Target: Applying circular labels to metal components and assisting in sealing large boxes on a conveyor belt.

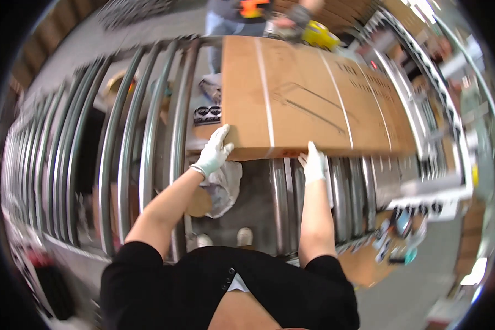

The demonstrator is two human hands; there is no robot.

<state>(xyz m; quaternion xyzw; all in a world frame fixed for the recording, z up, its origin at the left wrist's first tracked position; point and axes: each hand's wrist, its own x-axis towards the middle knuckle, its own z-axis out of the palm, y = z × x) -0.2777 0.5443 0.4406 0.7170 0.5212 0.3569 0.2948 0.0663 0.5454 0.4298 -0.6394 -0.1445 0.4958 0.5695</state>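
Observation:
A large, flat brown cardboard box [308, 104] with white straps and a line drawing on its top lies across the roller conveyor [148, 165] in front of me. My left hand [213, 155], in a white glove, rests against the box's near left corner, its fingers extended and the thumb apart. Against the near side of the box, right of its middle strap, is my gloved right hand [313, 165], fingers stretched upward. Neither hand is wrapped round the box. The undersides of the box are hidden.
Across the conveyor stands another person [242, 22], a gloved hand [298, 17] near the box's far edge beside a yellow object [320, 36]. A plastic bag [224, 190] shows through a gap between rollers. A white-framed machine [440, 192] stands at right.

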